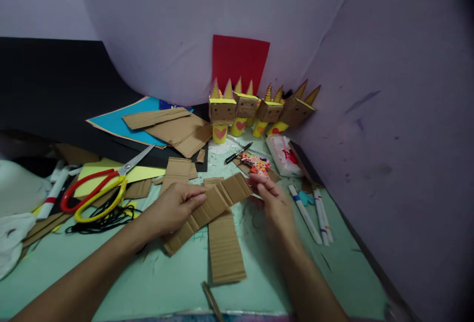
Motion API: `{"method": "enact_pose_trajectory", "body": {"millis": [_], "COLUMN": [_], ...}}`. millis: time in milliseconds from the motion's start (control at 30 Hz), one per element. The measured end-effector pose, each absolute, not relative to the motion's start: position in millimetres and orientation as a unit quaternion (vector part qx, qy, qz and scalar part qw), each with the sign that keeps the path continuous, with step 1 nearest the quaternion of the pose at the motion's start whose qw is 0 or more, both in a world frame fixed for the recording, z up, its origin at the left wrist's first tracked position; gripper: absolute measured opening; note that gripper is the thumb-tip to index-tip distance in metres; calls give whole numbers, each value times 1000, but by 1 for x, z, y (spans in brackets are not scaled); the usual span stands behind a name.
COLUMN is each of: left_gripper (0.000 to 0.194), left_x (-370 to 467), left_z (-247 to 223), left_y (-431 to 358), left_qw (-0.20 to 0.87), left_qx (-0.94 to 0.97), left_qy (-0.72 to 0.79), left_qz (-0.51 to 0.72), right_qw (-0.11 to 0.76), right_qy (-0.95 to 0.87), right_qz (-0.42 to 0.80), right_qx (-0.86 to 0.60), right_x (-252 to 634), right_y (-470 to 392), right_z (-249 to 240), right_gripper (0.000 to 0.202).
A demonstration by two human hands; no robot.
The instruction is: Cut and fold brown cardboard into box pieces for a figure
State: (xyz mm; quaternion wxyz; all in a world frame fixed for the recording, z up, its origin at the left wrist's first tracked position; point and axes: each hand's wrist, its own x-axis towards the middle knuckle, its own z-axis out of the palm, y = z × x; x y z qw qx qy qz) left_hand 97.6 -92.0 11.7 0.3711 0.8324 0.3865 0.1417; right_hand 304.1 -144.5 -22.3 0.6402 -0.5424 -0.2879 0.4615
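Observation:
My left hand (183,207) pinches a creased brown cardboard strip (213,207) between thumb and fingers, near its middle. The strip slants up to the right, above the table. At its upper right end, the bent fingers of my right hand (272,203) meet the edge; this hand is slightly blurred. A second cardboard strip (225,250) lies flat beneath the first, partly covered by it. Beyond my left hand is another cardboard piece (177,170). Near the front edge rests a narrow cardboard scrap (212,300).
Scissors (120,174) with red and yellow handles lie left, over black cord (107,221). Several cardboard figures (222,112) with pointed ears stand at the back before red paper (240,60). Markers (305,213) lie right, a black pen (238,153) centrally. Cardboard sheets (185,132) cover blue paper (122,119).

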Motion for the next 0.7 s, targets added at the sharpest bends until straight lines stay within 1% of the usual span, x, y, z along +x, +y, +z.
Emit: {"method": "enact_pose_trajectory", "body": {"millis": [67, 167, 200, 267, 300, 367, 433, 533, 600, 700], "left_gripper": [32, 27, 24, 25, 27, 29, 27, 24, 32, 42], "left_x": [99, 104, 106, 109, 111, 113, 114, 109, 102, 90], "left_z": [15, 21, 23, 25, 26, 24, 21, 18, 20, 25], "left_y": [-98, -109, -114, -121, -124, -127, -127, -124, -121, -118], "left_qw": [285, 121, 63, -45, -88, -143, -140, -43, 36, 159], "left_qx": [872, 923, 937, 950, 951, 945, 936, 914, 899, 895], "left_qy": [383, 356, 336, 291, 266, 225, 218, 295, 359, 393], "left_qz": [110, 77, 78, 104, 128, 189, 238, 277, 248, 140], "right_qw": [640, 583, 550, 470, 432, 378, 377, 450, 498, 533], "right_qy": [-321, -440, -479, -541, -560, -568, -551, -528, -516, -501], "right_qz": [433, 402, 400, 426, 452, 516, 559, 536, 503, 492], "right_qx": [-547, -552, -555, -552, -544, -518, -492, -482, -482, -473], "right_x": [310, 312, 312, 311, 310, 309, 307, 306, 304, 300], "right_y": [-148, -155, -157, -159, -159, -157, -155, -150, -148, -149], "right_z": [-15, 1, 6, 16, 19, 22, 20, 11, 3, -7], "right_gripper": [30, 42, 42, 34, 29, 28, 30, 34, 37, 39]}}
